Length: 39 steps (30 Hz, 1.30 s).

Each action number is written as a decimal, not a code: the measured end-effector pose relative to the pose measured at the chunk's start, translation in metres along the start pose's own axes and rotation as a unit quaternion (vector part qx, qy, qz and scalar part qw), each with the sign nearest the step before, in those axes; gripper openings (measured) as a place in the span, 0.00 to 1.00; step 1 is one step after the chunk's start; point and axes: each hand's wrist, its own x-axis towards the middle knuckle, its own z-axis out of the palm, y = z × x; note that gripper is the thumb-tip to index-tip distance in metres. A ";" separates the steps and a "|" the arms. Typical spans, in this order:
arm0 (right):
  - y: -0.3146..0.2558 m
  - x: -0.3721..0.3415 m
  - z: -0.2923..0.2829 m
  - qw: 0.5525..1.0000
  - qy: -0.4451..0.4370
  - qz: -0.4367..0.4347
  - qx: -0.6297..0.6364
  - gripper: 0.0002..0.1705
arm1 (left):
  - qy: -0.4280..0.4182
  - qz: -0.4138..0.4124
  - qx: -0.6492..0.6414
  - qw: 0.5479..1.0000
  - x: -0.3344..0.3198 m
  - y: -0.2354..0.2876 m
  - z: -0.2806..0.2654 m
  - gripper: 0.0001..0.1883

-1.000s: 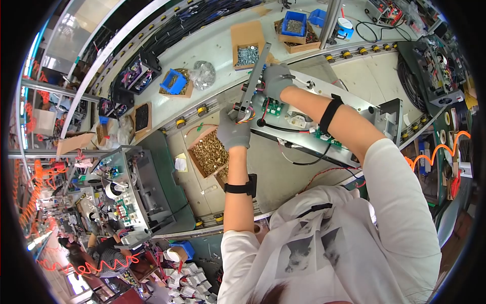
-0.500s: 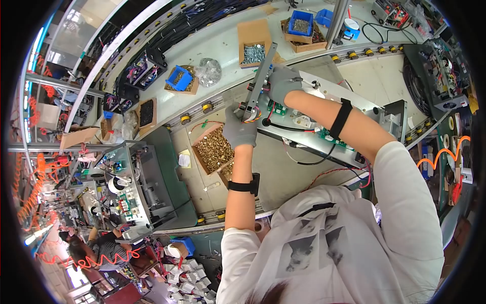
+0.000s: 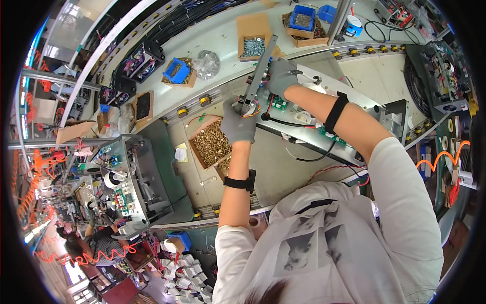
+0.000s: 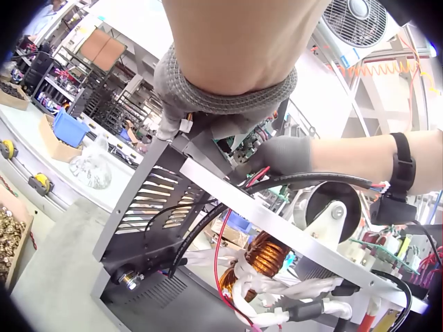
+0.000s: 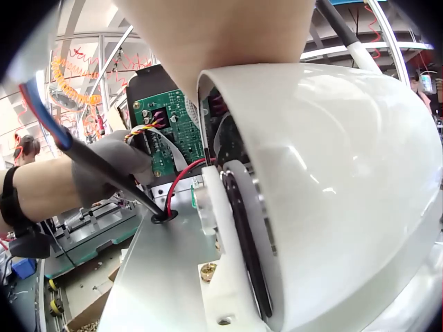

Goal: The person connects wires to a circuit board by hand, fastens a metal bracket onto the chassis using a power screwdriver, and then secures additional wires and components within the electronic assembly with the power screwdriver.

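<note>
Both hands wear grey gloves. In the head view the left hand (image 3: 239,122) grips the lower end of a long dark metal panel (image 3: 262,65), which stands tilted with a green circuit board and coloured wires on its inner side. At the board's side of the panel is the right hand (image 3: 281,77), its fingertips hidden. The left wrist view shows the left hand (image 4: 220,104) at the panel's edge and the right hand (image 4: 280,156) close by, behind wires. In the right wrist view the left hand (image 5: 114,166) is beside the green board (image 5: 166,117); a white rounded part (image 5: 332,187) hides most of the right hand.
The open metal chassis (image 3: 349,93) lies under the right forearm, with a black cable (image 3: 288,124). A box of brass-coloured parts (image 3: 209,144) sits near the left wrist. Behind stand a box of screws (image 3: 254,46) and blue bins (image 3: 302,17). Another open unit (image 3: 136,177) is at left.
The head view has shifted slightly. Both hands stay at the panel, with only small movements; nothing is plainly let go.
</note>
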 end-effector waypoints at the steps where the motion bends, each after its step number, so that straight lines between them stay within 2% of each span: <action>1: -0.001 -0.001 -0.007 0.999 -0.050 0.005 0.007 0.22 | -0.013 -0.007 0.011 1.000 -0.001 0.003 -0.002 0.27; 2: -0.001 -0.002 -0.014 0.995 -0.098 0.010 0.014 0.22 | -0.011 -0.005 0.012 1.000 -0.002 0.004 -0.002 0.27; 5: 0.000 -0.004 -0.021 0.993 -0.110 0.004 0.030 0.23 | -0.019 -0.014 -0.035 0.999 -0.009 -0.002 0.003 0.28; 6: 0.003 -0.006 -0.021 0.994 -0.104 0.002 0.032 0.23 | 0.091 0.116 0.011 0.989 -0.016 -0.014 0.012 0.29; 7: 0.007 -0.009 -0.021 0.997 -0.076 -0.023 0.019 0.24 | 0.197 0.243 0.058 0.948 -0.025 -0.013 0.013 0.31; 8: 0.011 -0.010 -0.020 0.998 -0.048 -0.046 0.007 0.26 | 0.199 0.247 0.059 0.946 -0.041 -0.011 0.017 0.31; 9: 0.014 -0.010 -0.028 0.994 -0.092 -0.056 0.008 0.23 | 0.289 0.240 0.120 0.919 -0.063 0.001 0.015 0.29; 10: 0.018 -0.011 -0.038 0.994 -0.091 -0.053 0.010 0.23 | 0.375 0.229 0.179 0.880 -0.075 0.008 0.014 0.27; 11: 0.023 -0.012 -0.047 0.989 -0.126 -0.078 0.024 0.21 | 0.373 0.229 0.178 0.881 -0.076 0.001 0.019 0.27; 12: 0.029 -0.016 -0.058 0.981 -0.161 -0.104 0.037 0.20 | 0.250 0.302 0.101 0.914 -0.078 -0.004 0.023 0.23; 13: 0.034 -0.022 -0.071 0.978 -0.166 -0.102 0.078 0.19 | 0.121 0.365 0.021 0.923 -0.081 -0.007 0.027 0.18; 14: 0.039 -0.026 -0.067 0.977 -0.168 -0.102 0.076 0.19 | 0.121 0.363 0.020 0.924 -0.081 -0.009 0.033 0.18; 16: 0.044 -0.034 -0.066 0.982 -0.122 -0.127 0.064 0.20 | 0.082 0.177 0.009 0.981 -0.069 0.014 0.032 0.12; 17: 0.043 -0.043 -0.070 0.980 -0.128 -0.147 0.046 0.21 | 0.040 0.155 0.049 0.986 -0.060 0.014 0.030 0.13; 18: 0.043 -0.043 -0.065 0.980 -0.126 -0.144 0.048 0.21 | 0.039 0.158 0.050 0.985 -0.055 0.019 0.027 0.13; 20: 0.041 -0.043 -0.046 0.976 -0.141 -0.159 0.038 0.22 | -0.058 0.103 0.223 0.968 -0.048 0.031 0.021 0.15; 22: 0.038 -0.044 -0.042 0.977 -0.131 -0.161 0.056 0.22 | -0.045 0.101 0.237 0.965 -0.043 0.028 0.024 0.15; 24: 0.035 -0.043 -0.038 0.978 -0.140 -0.139 0.061 0.22 | 0.013 0.100 0.241 0.965 -0.038 0.013 0.030 0.14; 28: 0.035 -0.055 -0.040 0.978 -0.119 -0.150 0.084 0.21 | 0.037 0.084 0.251 0.964 -0.034 0.008 0.040 0.13; 30: 0.033 -0.059 -0.045 0.965 -0.092 -0.246 -0.005 0.20 | 0.024 -0.008 0.236 0.972 -0.029 0.014 0.042 0.15; 31: 0.032 -0.058 -0.045 0.965 -0.092 -0.247 -0.005 0.20 | 0.025 -0.008 0.235 0.972 -0.031 0.013 0.045 0.15; 33: 0.031 -0.055 -0.041 0.975 -0.098 -0.197 -0.006 0.18 | 0.129 -0.087 0.054 0.986 -0.036 0.011 0.055 0.16; 34: 0.032 -0.054 -0.036 0.976 -0.099 -0.195 -0.004 0.18 | 0.127 -0.086 0.056 0.987 -0.035 0.011 0.057 0.16; 36: 0.032 -0.054 -0.031 0.962 -0.065 -0.265 -0.020 0.16 | 0.140 -0.146 0.051 0.978 -0.034 0.009 0.061 0.16; 37: 0.033 -0.056 -0.031 0.961 -0.067 -0.268 -0.019 0.16 | 0.141 -0.148 0.052 0.977 -0.035 0.004 0.062 0.16; 39: 0.034 -0.059 -0.033 0.946 -0.018 -0.317 -0.057 0.14 | 0.136 -0.081 0.015 0.987 -0.037 -0.005 0.064 0.16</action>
